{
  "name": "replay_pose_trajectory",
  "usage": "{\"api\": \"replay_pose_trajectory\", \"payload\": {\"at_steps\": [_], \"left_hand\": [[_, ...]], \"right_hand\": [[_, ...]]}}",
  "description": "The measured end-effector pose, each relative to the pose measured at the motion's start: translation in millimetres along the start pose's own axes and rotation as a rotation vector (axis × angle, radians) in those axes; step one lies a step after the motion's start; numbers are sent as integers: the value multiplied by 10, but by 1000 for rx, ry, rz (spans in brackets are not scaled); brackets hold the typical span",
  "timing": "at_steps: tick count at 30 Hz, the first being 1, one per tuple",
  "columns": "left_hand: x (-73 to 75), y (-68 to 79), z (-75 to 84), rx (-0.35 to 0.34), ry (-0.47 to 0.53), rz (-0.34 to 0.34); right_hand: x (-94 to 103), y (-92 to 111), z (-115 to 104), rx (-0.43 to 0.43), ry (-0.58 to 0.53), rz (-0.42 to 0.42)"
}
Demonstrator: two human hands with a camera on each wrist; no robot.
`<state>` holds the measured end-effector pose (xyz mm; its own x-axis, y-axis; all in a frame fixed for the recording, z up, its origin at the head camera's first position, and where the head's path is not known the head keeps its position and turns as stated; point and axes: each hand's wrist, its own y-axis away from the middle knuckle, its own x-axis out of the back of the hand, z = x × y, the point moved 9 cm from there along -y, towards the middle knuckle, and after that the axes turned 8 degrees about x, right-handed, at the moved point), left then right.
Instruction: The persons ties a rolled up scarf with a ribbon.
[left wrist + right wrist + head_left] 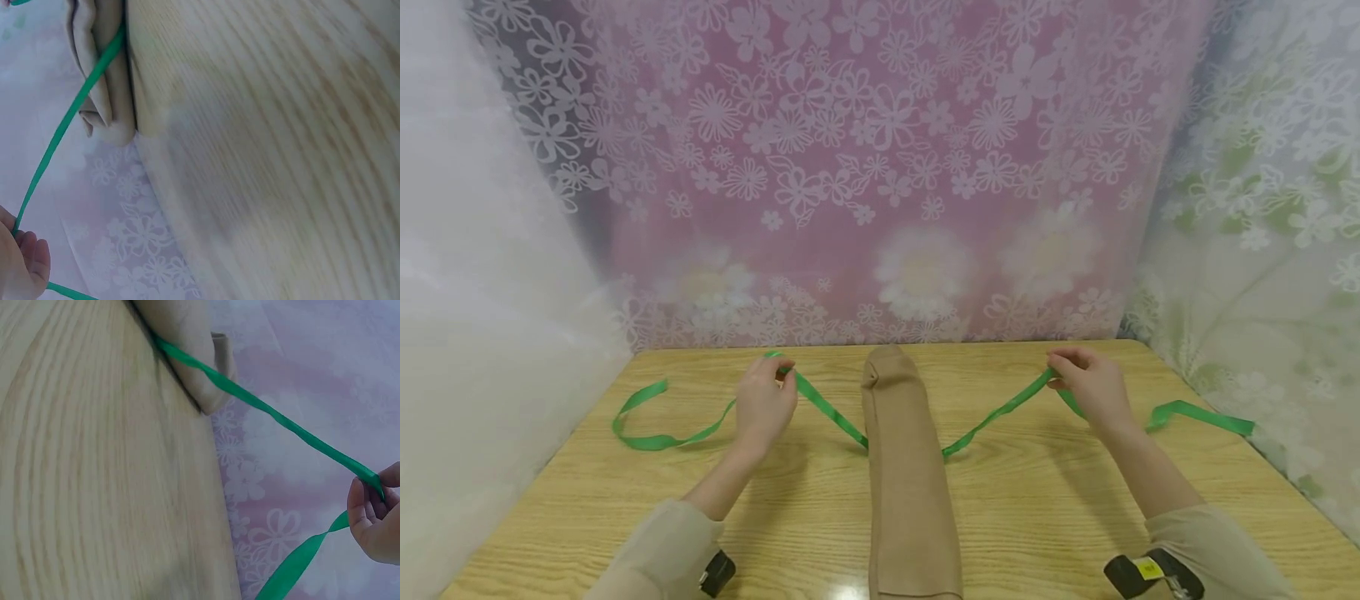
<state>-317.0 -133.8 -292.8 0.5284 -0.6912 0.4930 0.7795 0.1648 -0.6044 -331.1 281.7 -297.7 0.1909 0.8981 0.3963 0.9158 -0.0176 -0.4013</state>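
Note:
A long folded roll of tan cloth (910, 483) lies lengthwise down the middle of the wooden table. A green ribbon (831, 410) passes beneath it and comes out on both sides. My left hand (766, 404) pinches the ribbon to the left of the roll, raised above the tabletop. On the other side my right hand (1092, 390) pinches the ribbon's right part, also held up. Both stretches slope down from the fingers to the roll's underside. The loose left tail (658, 442) curls on the table; the right tail (1202, 410) trails beyond the right hand.
The wooden table (1015, 517) has its far edge against a pink floral curtain (880, 167). Pale sheets hang at the left (497, 292) and right (1262, 292). Dark devices are strapped at the left wrist (718, 573) and right wrist (1153, 575).

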Motion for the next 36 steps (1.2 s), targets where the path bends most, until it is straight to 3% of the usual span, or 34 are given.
{"api": "replay_pose_trajectory", "payload": {"at_steps": [8, 12, 19, 28, 36], "left_hand": [[15, -2, 161, 11, 163, 10], [-13, -11, 149, 93, 218, -34], [-97, -23, 160, 260, 281, -171], [-213, -21, 312, 304, 286, -284], [-345, -30, 440, 296, 337, -385]], "right_hand": [[-63, -54, -101, 20, -57, 20], [-66, -67, -136, 18, -55, 24], [-118, -84, -227, 23, -106, 0], [-224, -113, -394, 14, -60, -92], [-442, -118, -481, 32, 19, -247]]}}
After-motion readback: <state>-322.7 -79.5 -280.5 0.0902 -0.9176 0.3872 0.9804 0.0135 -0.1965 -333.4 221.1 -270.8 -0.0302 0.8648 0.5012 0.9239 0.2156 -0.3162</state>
